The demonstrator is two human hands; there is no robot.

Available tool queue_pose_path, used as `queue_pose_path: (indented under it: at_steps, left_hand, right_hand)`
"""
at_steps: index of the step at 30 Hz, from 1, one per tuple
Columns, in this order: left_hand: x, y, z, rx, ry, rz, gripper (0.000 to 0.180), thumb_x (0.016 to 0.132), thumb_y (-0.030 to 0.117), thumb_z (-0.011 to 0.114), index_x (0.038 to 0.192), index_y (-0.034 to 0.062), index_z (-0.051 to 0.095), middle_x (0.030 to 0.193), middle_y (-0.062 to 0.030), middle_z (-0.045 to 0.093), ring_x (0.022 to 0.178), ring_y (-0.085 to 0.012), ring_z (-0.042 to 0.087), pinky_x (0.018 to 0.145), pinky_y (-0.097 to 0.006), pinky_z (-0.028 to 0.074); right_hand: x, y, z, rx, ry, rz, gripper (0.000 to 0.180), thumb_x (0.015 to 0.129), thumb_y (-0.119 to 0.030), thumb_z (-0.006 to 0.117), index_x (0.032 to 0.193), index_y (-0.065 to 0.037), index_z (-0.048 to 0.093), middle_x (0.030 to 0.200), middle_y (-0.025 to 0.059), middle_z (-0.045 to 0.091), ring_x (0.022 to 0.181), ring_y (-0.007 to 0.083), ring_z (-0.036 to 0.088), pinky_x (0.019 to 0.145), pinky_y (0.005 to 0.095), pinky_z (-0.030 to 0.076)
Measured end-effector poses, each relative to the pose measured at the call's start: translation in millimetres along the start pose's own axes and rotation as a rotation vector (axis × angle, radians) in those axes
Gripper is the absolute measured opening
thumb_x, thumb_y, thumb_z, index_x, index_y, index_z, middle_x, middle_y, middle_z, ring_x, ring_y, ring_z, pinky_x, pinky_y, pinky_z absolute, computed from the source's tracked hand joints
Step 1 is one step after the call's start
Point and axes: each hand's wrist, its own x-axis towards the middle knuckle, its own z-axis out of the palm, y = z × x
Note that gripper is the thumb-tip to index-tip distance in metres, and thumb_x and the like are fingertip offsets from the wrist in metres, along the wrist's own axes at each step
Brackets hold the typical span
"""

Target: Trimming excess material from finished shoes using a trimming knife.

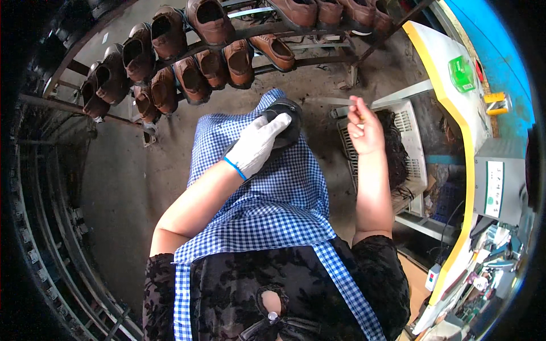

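gloved left hand [256,146], fingers clamped on a black shoe [286,124] over a checked apron [273,199]; bare right hand [364,128] pinches a thin tool. grey concrete floor [125,170], rack of brown shoes [199,51].

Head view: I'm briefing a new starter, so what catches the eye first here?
A white-gloved left hand presses a black shoe onto a blue checked apron at the centre. Above, brown shoes line a curved metal rack. The bare right hand is raised, pinching a thin stick-like tool.
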Motion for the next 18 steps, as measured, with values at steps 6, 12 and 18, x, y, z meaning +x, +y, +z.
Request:
queue_pose_path:
  at_steps: [6,12,18]
  left_hand:
    - [-4.2,3.9,8.5,-0.061,0.011,0.019,0.044,0.095,0.025,0.061,0.127,-0.0049,0.052,0.11,-0.0087,0.061,0.099,-0.0168,0.059,0.089,-0.031,0.05]
    - [-1.9,0.4,3.7,-0.071,-0.044,0.036,0.033,0.097,0.024,0.059,0.116,-0.0021,0.054,0.103,-0.0051,0.059,0.093,-0.0149,0.058,0.085,-0.029,0.049]
    - [-0.3,-1.1,1.9,-0.067,-0.057,0.029,0.042,0.096,0.025,0.061,0.124,-0.0046,0.054,0.108,-0.0071,0.061,0.096,-0.0157,0.058,0.086,-0.029,0.049]
  right_hand:
    - [-2.6,21.2,17.8,-0.2,0.074,-0.093,0.025,0.096,-0.019,0.062,0.107,0.003,0.066,0.079,0.0038,0.064,0.051,0.0029,0.048,0.037,0.0156,0.031]
    - [-15.0,19.6,34.9,-0.366,0.142,-0.302,0.022,0.097,-0.019,0.061,0.107,-0.001,0.067,0.08,0.0019,0.064,0.054,0.0019,0.05,0.04,0.0146,0.031]
    - [-36.2,19.9,43.4,-0.627,0.032,-0.569,0.017,0.097,-0.017,0.061,0.106,-0.005,0.068,0.083,0.0027,0.064,0.056,0.005,0.053,0.046,0.0194,0.038]
